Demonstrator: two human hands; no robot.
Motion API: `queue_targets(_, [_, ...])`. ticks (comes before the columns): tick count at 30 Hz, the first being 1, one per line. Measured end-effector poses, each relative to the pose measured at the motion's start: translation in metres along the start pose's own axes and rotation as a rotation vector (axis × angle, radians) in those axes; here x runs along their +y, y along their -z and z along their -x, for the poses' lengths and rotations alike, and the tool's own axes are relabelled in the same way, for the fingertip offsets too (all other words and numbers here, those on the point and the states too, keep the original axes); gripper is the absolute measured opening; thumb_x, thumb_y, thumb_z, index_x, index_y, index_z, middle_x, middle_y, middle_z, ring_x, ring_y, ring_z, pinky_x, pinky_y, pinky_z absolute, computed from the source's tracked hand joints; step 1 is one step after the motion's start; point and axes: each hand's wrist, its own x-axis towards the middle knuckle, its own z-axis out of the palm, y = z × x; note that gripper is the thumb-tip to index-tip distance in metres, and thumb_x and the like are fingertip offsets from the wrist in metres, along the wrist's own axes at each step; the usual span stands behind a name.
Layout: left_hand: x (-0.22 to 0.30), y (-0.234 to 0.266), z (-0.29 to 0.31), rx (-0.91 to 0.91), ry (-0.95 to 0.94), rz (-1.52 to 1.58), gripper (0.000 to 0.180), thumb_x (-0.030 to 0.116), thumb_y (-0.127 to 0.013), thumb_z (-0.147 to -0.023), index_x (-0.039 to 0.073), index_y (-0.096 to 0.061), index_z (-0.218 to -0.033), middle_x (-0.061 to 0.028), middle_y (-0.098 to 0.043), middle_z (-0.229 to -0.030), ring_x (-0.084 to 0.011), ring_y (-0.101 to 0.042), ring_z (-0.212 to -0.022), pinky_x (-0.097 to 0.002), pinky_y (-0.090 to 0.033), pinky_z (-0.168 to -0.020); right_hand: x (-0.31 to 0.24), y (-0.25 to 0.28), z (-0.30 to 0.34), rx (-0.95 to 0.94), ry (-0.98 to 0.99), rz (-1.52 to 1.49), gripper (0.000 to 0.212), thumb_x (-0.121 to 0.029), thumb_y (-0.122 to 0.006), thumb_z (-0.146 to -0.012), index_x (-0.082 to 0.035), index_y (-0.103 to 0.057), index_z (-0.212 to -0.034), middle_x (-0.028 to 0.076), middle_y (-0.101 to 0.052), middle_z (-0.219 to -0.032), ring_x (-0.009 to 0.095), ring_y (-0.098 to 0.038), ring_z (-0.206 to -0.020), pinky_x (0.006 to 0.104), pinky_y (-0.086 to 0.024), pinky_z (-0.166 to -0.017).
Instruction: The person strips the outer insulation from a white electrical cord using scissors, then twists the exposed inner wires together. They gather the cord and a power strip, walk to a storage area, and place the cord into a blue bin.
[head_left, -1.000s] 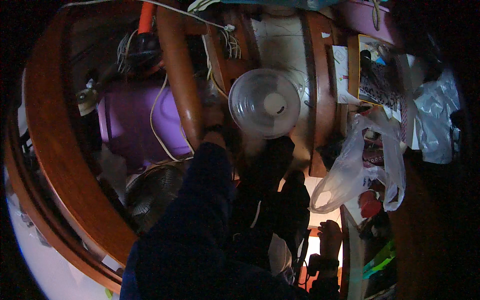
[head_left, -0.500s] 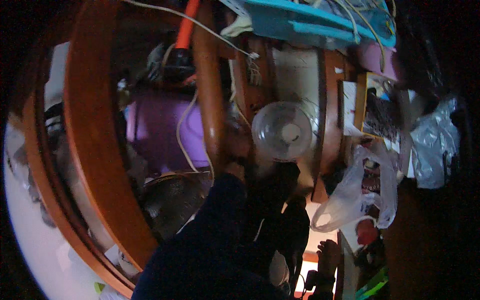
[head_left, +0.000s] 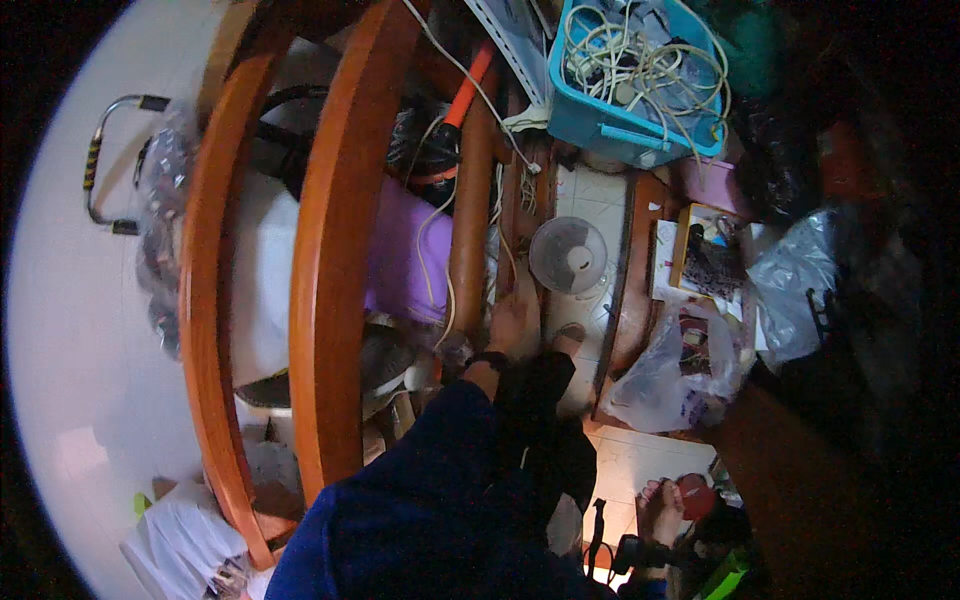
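My left hand [head_left: 510, 322], with a dark watch [head_left: 487, 358] at the wrist, reaches down beside a brown wooden bench rail. Its fingers are blurred near the end of a pale cable [head_left: 503, 232], and I cannot tell whether they grip it. Just ahead and to the right, a round translucent plastic tub [head_left: 567, 255] stands on the tiled floor. At the lower right, my right hand [head_left: 658, 512] is open, its fingers loosely bent and apart. It holds nothing that I can see. A red round thing [head_left: 695, 496] lies right beside it.
Wooden slats [head_left: 335, 250] run along the left, with a purple container [head_left: 405, 250] behind them. A blue basket [head_left: 640, 140] of tangled cables is at the top. A white plastic bag [head_left: 665, 370] and a shallow yellow-edged box [head_left: 708, 255] lie to the right. My bare foot [head_left: 569, 341] shows below the tub.
The view has shifted and brightened, showing more floor on the left and more of the blue basket. My left hand now shows clearly beside the rail. The right hand's fingers stay loosely apart.
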Motion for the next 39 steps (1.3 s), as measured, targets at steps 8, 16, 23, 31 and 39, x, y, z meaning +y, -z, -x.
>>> queue_targets(8, [-0.072,-0.022,0.057,-0.297,-0.481,-0.203,0.031,0.029,-0.055,-0.094,0.001,-0.068,-0.099,-0.0204,-0.068,-0.096,-0.0428,-0.063,-0.093,-0.0478,-0.051,-0.081,-0.023,0.024,0.082,0.115,0.076,-0.028,0.015,-0.019,-0.061,-0.097,-0.006,-0.056,-0.101,0.006,-0.057,-0.083,0.017,-0.052,-0.072,0.0280,-0.043,-0.056])
queue_targets(16, [0.047,0.039,0.088,-0.392,-0.558,-0.185,0.028,0.027,-0.051,-0.097,0.006,-0.066,-0.107,-0.0125,-0.066,-0.106,-0.0320,-0.062,-0.089,-0.0469,-0.050,-0.078,-0.007,0.050,0.115,0.027,0.168,-0.052,0.013,-0.018,-0.058,-0.098,-0.005,-0.056,-0.100,0.006,-0.057,-0.083,0.017,-0.053,-0.072,0.0276,-0.044,-0.057])
queue_targets(23, [0.058,0.036,0.075,-0.449,-0.673,-0.155,0.034,0.030,-0.049,-0.095,0.002,-0.067,-0.090,-0.0211,-0.066,-0.097,-0.0414,-0.062,-0.088,-0.0516,-0.048,-0.079,0.007,0.053,0.125,0.077,0.136,-0.130,0.014,-0.018,-0.057,-0.098,-0.005,-0.060,-0.104,0.006,-0.064,-0.088,0.016,-0.060,-0.073,0.0272,-0.049,-0.062])
queue_targets(31, [0.095,0.026,0.079,-0.805,-0.753,-0.553,0.026,0.024,-0.055,-0.091,0.004,-0.066,-0.103,-0.0207,-0.067,-0.103,-0.0406,-0.062,-0.097,-0.0491,-0.050,-0.084,-0.006,0.027,0.176,0.386,0.429,0.016,0.015,-0.018,-0.060,-0.097,-0.008,-0.062,-0.087,-0.002,-0.049,-0.055,0.009,-0.043,-0.044,0.0232,-0.034,-0.042])
queue_targets(39, [0.178,-0.027,0.038,-0.961,-0.808,-0.638,0.042,0.034,-0.063,-0.090,0.000,-0.065,-0.114,-0.0221,-0.069,-0.105,-0.0368,-0.066,-0.101,-0.0432,-0.051,-0.085,0.014,-0.003,0.237,0.755,0.539,-0.224,0.043,-0.037,-0.046,-0.104,-0.013,-0.046,-0.068,-0.003,-0.038,-0.050,0.009,-0.031,-0.041,0.0244,-0.025,-0.040])
